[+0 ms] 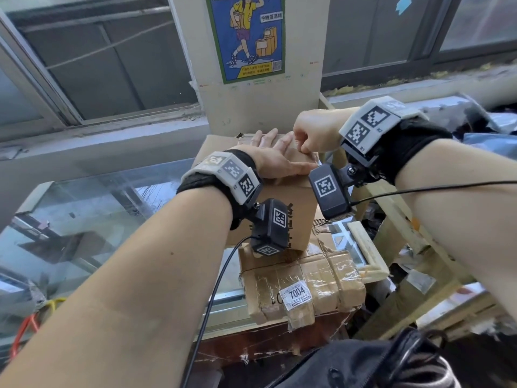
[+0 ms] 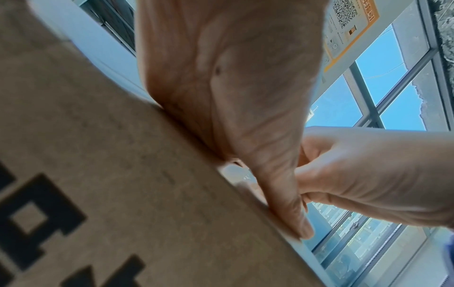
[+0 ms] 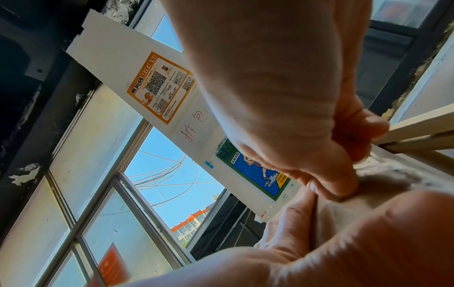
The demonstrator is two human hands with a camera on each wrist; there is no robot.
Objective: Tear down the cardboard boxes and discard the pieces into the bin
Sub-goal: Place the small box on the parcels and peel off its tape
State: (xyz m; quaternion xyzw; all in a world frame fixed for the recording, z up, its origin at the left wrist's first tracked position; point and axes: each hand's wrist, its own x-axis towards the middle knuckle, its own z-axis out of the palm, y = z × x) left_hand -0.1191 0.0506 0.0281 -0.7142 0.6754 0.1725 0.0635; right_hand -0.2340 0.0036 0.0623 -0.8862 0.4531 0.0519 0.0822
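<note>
We're looking down at a brown cardboard box [image 1: 291, 208] w/ black print on its side; it sits on top of a second, flatter box [image 1: 302, 287] wrapped in clear tape and carrying a white label [image 1: 297, 295] marked 7004. Both are stacked on a glass-topped counter [image 1: 92, 219] by the windows.

Left hand [image 1: 272, 158] lies flat on the top of the upper box, fingers straight and spread, palm down; the left wrist view shows the thumb [image 2: 282, 196] pressed along the box's top edge. Right hand [image 1: 310, 131] is just beside it, touching it, fingers curled in and thumb and forefinger nipping something at the box's top edge near the right corner, prob. tape or the flap edge, we can't tell which. In the right wrist view the pinching fingertips [image 3: 339, 184] sit right on the cardboard top, w/ the left hand's fingers alongside.

Behind the box a pale pillar [image 1: 260, 102] carries a blue poster [image 1: 247, 35] of a figure carrying boxes. Wooden frames [image 1: 391, 219] lean at the right. Black cables run from both wrist units. No bin is in view
</note>
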